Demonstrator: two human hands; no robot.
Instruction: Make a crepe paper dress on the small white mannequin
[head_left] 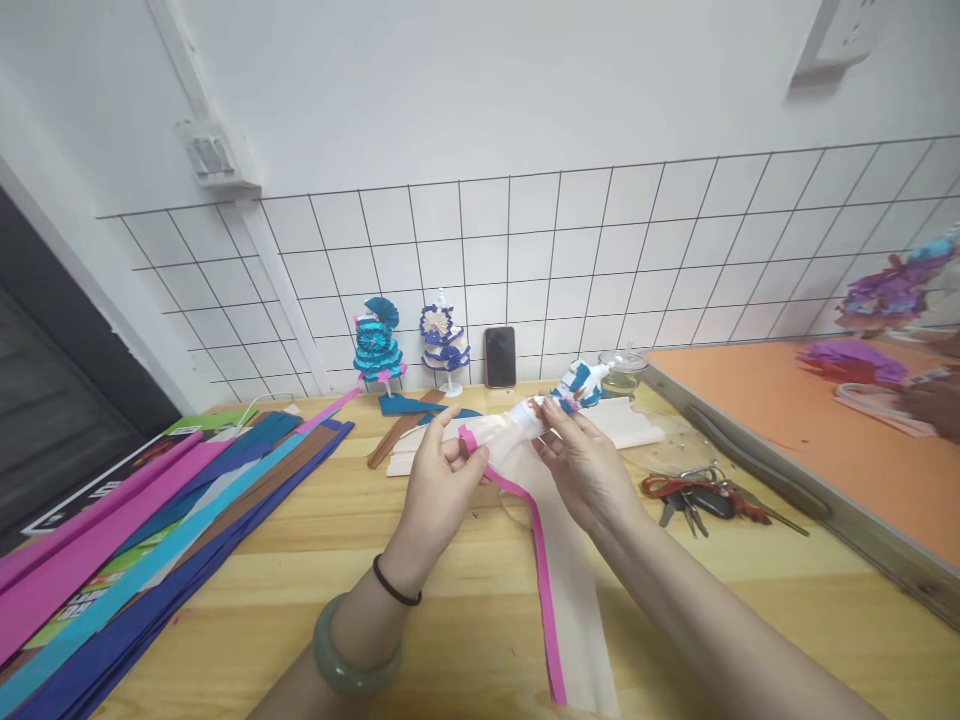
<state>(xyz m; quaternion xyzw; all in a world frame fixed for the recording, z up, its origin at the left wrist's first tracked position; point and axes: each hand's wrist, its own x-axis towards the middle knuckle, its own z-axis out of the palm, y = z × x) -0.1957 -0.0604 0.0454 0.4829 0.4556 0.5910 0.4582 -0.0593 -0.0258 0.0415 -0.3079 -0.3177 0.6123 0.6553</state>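
My left hand (442, 490) pinches the pink-edged end of a cream crepe paper strip (574, 590), which trails down across the table toward me. My right hand (585, 465) is closed around a small paper-covered ornament (579, 385), tilted on its side with its blue and white ruffled end pointing up and right. Gathered cream paper spans the space between both hands. Behind them, a teal ruffled paper figure (377, 345) and a blue and cream one (444, 345) stand upright against the wall.
Crepe paper strips (187, 520) in several colours lie at the left. A phone (500, 357) leans on the wall. Keys (694, 500) lie at the right, beside an orange-topped table (750, 420). Another person's hand (934, 400) shows at the far right near purple paper.
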